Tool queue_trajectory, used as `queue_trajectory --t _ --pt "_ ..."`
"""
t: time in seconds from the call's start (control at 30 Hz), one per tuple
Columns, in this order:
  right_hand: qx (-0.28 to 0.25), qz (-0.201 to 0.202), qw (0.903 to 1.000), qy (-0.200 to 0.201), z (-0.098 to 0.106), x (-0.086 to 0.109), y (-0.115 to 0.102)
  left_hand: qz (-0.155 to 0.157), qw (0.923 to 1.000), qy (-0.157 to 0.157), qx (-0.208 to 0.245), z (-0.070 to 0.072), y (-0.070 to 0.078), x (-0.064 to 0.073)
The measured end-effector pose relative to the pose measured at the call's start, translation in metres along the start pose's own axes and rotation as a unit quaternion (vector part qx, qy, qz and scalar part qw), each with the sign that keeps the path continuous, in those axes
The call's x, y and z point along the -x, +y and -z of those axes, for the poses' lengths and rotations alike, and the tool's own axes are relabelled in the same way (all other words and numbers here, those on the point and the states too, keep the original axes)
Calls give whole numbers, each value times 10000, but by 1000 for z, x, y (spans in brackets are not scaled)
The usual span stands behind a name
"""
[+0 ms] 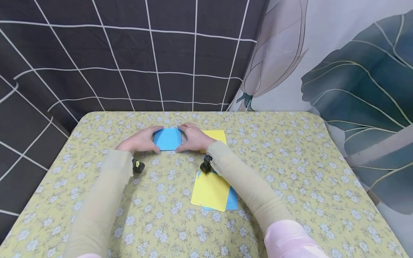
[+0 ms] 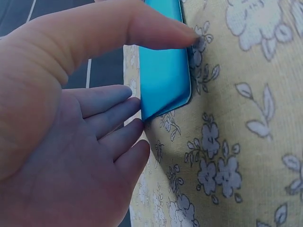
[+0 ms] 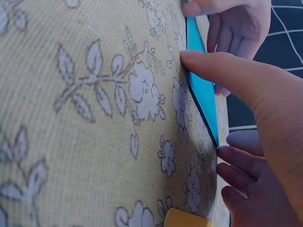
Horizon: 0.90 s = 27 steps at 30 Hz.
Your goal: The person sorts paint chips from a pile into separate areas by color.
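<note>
My left hand point(image 1: 142, 139) and right hand point(image 1: 193, 139) gripped a blue rectangular card point(image 1: 167, 139), seemingly light, bendable, best held by opposite edges.

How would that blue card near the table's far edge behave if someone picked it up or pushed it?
The blue card is probably light, since its edge looks thin. It seems unlikely to roll or tip, being low and broad with straight sides. Its surface looks smooth, so a push might slide it across the tablecloth.
</note>
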State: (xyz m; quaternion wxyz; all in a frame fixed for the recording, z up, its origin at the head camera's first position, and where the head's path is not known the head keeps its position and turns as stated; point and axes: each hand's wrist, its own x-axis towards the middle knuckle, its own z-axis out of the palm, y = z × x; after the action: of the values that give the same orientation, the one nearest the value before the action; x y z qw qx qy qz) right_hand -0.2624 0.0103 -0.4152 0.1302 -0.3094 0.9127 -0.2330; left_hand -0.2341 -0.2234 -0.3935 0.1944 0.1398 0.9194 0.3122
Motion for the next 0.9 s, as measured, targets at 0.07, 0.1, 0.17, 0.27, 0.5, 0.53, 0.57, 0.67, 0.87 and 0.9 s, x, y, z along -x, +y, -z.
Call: queue_trajectory --t 0.07,0.1,0.17,0.27,0.5,0.53,0.57,0.67,0.87,0.9 --pt "18 -2 10000 -28 0 0 0 21 10000 -3 22 0 0 1" --pt "29 -2 10000 -38 0 0 0 44 10000 0 33 0 0 1" --pt "17 0 10000 -60 0 1 0 34 10000 14 23 -1 1 2" --pt "-6 39 10000 -9 2 5 -1 -22 9999 101 41 0 3 4" --pt "68 305 9994 160 21 27 -8 -364 9978 553 16 -2 14 13" --pt "75 341 9992 183 23 31 -8 -425 9970 640 -5 -4 16 15" --pt "74 361 9991 223 26 35 -7 -483 9964 690 -2 -6 19 16" --pt "117 387 9986 333 32 46 -4 -618 9948 810 -34 -13 27 23" --pt "153 307 9979 545 42 73 1 -936 9903 1003 -230 -29 40 34" --pt "133 298 9979 561 43 79 2 -998 9895 1020 -218 -32 43 36"
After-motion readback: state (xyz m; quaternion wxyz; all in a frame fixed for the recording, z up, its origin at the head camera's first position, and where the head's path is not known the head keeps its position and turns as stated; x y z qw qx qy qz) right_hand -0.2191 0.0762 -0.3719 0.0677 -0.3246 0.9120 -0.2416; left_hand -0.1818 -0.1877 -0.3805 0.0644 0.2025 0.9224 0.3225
